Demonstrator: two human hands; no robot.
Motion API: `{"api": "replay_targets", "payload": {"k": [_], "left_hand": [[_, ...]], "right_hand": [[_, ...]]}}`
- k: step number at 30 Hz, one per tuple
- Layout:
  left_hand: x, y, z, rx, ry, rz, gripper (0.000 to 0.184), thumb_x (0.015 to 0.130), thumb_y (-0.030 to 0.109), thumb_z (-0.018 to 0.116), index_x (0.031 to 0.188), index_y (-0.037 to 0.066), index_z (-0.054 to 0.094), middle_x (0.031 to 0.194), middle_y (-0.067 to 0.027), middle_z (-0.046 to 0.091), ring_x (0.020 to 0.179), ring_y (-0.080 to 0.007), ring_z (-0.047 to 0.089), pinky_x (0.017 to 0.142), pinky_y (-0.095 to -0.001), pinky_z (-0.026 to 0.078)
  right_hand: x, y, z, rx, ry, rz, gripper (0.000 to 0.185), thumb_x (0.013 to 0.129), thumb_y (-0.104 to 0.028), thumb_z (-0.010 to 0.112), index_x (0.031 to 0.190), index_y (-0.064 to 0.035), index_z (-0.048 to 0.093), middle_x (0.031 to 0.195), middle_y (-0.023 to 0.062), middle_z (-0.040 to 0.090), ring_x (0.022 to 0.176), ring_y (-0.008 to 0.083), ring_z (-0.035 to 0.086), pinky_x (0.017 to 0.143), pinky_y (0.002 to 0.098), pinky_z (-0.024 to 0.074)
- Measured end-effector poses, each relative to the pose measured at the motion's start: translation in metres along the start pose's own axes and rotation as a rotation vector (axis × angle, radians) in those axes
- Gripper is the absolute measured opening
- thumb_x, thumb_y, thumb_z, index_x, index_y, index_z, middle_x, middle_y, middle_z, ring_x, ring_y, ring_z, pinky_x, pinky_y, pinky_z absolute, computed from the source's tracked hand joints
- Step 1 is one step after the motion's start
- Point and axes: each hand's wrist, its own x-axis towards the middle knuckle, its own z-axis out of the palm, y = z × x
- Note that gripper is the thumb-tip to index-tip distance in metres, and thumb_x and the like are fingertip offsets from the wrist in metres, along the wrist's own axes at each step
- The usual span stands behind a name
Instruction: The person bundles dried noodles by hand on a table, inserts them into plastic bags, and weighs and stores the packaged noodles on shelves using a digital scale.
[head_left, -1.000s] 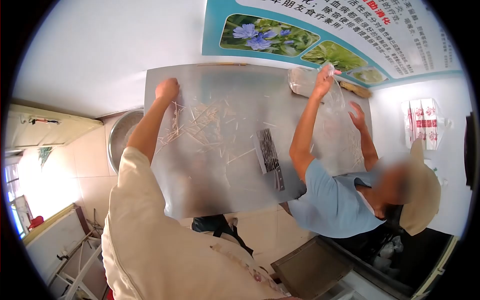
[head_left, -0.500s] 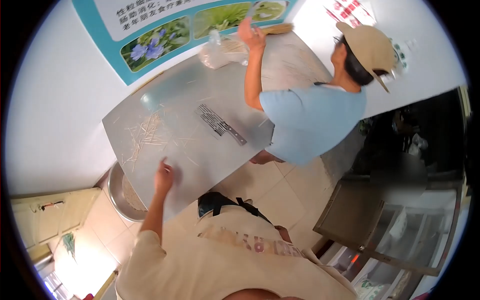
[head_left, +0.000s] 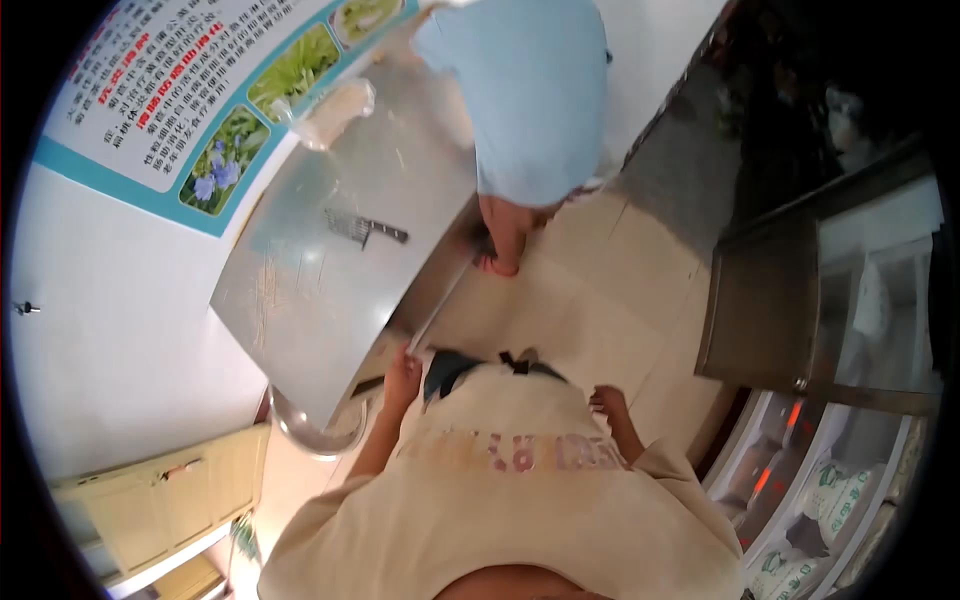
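Observation:
My left hand (head_left: 403, 376) hangs low beside the near edge of the metal table (head_left: 372, 290), by the end of a pale bar under it. Its fingers are loosely bent, and nothing shows in them. At my right side, near the shirt hem, my right hand (head_left: 606, 400) is empty with its fingers loosely apart. A wide-bladed knife (head_left: 366, 229) with a dark handle lies on the table. Thin pale sticks (head_left: 265, 300) are scattered at the table's left part. A clear plastic bag (head_left: 335, 115) with pale contents stands near the wall.
A person in a blue shirt (head_left: 540, 95) leans at the table's far right end. A metal basin (head_left: 318, 430) sits below the table's left corner. Tiled floor (head_left: 590, 310) lies ahead. An open dark cabinet door (head_left: 765, 300) and shelves with packages (head_left: 835, 500) stand at right.
My left hand has come off the table to beside its near edge. My right hand has come into view. The view has turned right, and the other person has bent down with a hand low.

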Motion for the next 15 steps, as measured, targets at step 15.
{"api": "replay_targets", "payload": {"k": [15], "left_hand": [[-0.013,-0.141,0.114,0.378,-0.536,-0.36,0.038,0.082,0.022,0.077,0.115,0.005,0.067,0.092,-0.0197,0.072,0.082,-0.0298,0.071,0.067,-0.0397,0.057]], "right_hand": [[-0.004,0.155,-0.155,0.535,-0.107,0.257,0.017,0.093,-0.022,0.061,0.104,-0.01,0.065,0.08,0.0066,0.066,0.066,0.0194,0.065,0.057,0.0339,0.0528]]}}
